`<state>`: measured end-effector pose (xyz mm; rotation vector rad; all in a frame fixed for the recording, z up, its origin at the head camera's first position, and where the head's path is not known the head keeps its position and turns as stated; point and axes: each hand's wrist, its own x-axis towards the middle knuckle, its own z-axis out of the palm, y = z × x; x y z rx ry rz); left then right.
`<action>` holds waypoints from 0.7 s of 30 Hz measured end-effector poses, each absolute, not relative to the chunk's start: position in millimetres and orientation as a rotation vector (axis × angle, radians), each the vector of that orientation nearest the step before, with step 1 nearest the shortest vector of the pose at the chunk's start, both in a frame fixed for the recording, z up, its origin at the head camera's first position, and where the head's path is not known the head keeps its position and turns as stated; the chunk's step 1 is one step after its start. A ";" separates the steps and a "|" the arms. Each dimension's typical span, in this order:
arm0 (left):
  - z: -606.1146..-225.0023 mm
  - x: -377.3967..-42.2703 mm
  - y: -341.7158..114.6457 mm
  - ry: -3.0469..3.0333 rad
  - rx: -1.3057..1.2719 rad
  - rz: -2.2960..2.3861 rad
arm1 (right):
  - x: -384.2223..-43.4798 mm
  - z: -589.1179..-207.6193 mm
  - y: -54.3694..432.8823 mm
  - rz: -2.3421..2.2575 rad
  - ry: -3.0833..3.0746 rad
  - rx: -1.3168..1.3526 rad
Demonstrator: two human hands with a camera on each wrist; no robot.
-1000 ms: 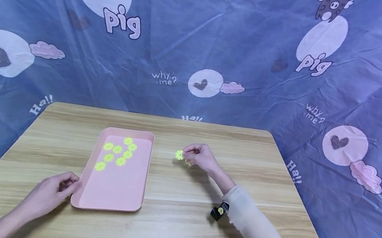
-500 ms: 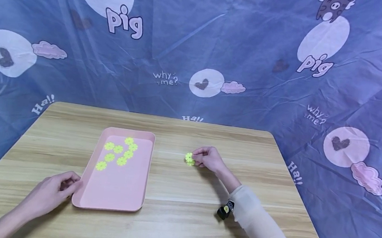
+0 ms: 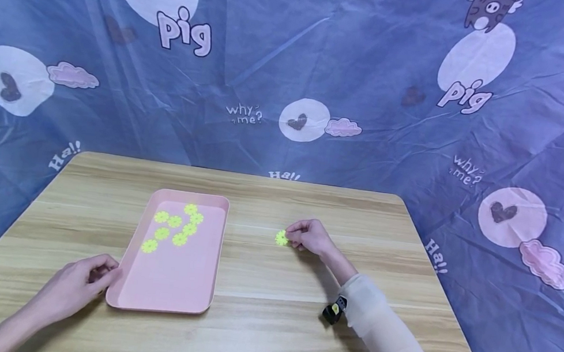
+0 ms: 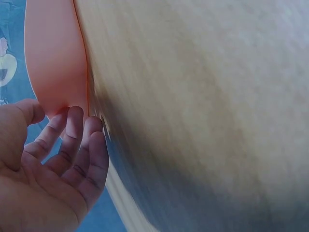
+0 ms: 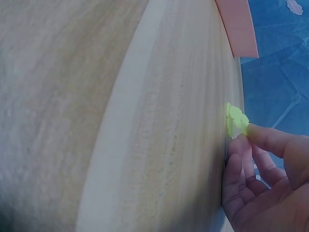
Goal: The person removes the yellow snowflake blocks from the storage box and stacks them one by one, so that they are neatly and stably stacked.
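Observation:
In the head view, a pink rectangular tray lies on the left of the table with several yellow-green flower-shaped pieces in its far half. My left hand grips the tray's near left corner; the left wrist view has the thumb and fingertips at the pink wall. Right of the tray, my right hand pinches a yellow-green flower-shaped piece close to the tabletop. From the right wrist, a held flower piece appears against a second one standing near the wood surface.
The wood-grain table reaches back to a blue printed cloth that hangs behind and at the sides. A black wrist device hangs below the right sleeve.
My right hand has shifted right and slightly down, bringing its flower piece over another one, so the two now overlap in the head view. The left hand and tray stay put.

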<state>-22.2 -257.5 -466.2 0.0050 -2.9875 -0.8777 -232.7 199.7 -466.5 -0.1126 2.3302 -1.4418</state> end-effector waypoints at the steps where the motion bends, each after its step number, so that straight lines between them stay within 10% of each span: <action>1: -465.9 -22.2 -257.5 -2.988 0.006 -0.877 | -233.0 -466.7 200.2 -1.433 2.335 -0.113; 21: -464.7 -22.0 -257.6 -3.002 0.015 -0.885 | -236.2 -471.4 196.8 -1.355 2.404 -0.119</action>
